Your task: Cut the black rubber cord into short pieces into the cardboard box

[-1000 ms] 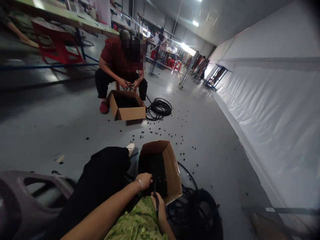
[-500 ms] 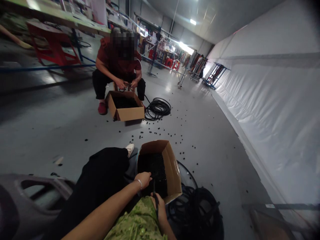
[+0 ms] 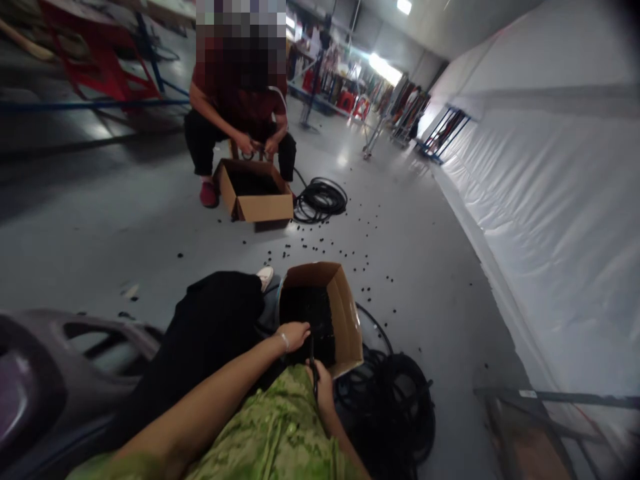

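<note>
My left hand (image 3: 294, 335) is over the near cardboard box (image 3: 349, 320), its fingers pinched together. What it pinches, if anything, is lost against the dark contents. My right hand (image 3: 323, 379), at the box's near edge, is closed round a slim black scissors-like tool (image 3: 315, 377) that points up toward my left fingers. Many small black pieces (image 3: 307, 303) fill the bottom of the box. Beside it on the right lies a large coil of black hose (image 3: 407, 400), one loop of which curves up behind the box.
A co-worker (image 3: 240, 107) sits opposite, both hands over another cardboard box (image 3: 265, 208). A second hose coil (image 3: 323, 199) lies by that box. Small black rings (image 3: 320, 248) are scattered across the grey floor. A grey plastic stool (image 3: 95, 373) stands at my left, a metal frame (image 3: 550, 397) at lower right.
The view has tilted down and shifted a little, so the co-worker and both boxes sit higher in the picture. My hands stay close together at the box, the black tool still in the right.
</note>
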`<act>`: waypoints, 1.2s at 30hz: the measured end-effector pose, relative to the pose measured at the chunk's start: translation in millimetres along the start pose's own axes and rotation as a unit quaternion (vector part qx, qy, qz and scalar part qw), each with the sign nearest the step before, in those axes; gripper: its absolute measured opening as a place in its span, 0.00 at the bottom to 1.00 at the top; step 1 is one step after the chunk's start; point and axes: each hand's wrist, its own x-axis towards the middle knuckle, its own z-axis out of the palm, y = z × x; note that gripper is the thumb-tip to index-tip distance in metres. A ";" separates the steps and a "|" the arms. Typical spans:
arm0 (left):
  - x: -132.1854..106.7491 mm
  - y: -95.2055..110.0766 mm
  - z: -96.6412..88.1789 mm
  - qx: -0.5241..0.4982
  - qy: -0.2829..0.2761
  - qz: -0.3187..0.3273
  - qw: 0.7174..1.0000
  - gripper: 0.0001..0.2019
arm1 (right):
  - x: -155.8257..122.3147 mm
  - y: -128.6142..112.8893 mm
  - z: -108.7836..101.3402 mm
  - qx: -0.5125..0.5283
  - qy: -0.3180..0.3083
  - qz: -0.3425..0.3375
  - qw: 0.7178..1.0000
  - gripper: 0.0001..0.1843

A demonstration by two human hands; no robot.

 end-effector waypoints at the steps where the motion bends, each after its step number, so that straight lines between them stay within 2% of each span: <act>1: -2.3 1.4 -2.5 0.000 0.002 -0.004 1.000 0.18 | -2.9 -4.7 -1.9 -0.004 -0.009 0.005 1.000 0.13; 3: -5.0 3.3 -7.5 -0.012 -0.013 -0.007 1.000 0.17 | -6.9 -13.6 -5.2 -0.003 -0.030 0.009 1.000 0.15; 5: -4.4 3.7 -10.5 -0.027 -0.005 -0.009 1.000 0.17 | -8.4 -19.9 -7.2 0.000 -0.038 0.025 0.999 0.16; 9: -1.2 1.4 -8.9 -0.036 -0.001 0.014 0.999 0.17 | -9.6 -26.7 -7.3 -0.012 -0.051 0.039 0.998 0.17; 20: 1.8 -6.0 -2.3 -0.063 -0.014 0.016 0.998 0.17 | -17.2 -27.2 -9.0 -0.027 -0.022 0.040 0.999 0.17; 27: 0.0 -7.2 -5.5 -0.048 -0.019 0.031 0.998 0.19 | -14.9 -27.2 -6.2 -0.011 -0.007 0.026 1.000 0.19; 36: 0.6 -6.8 -1.1 -0.024 -0.012 0.046 0.999 0.17 | -16.7 -33.5 -28.3 -0.008 -0.012 0.102 0.995 0.28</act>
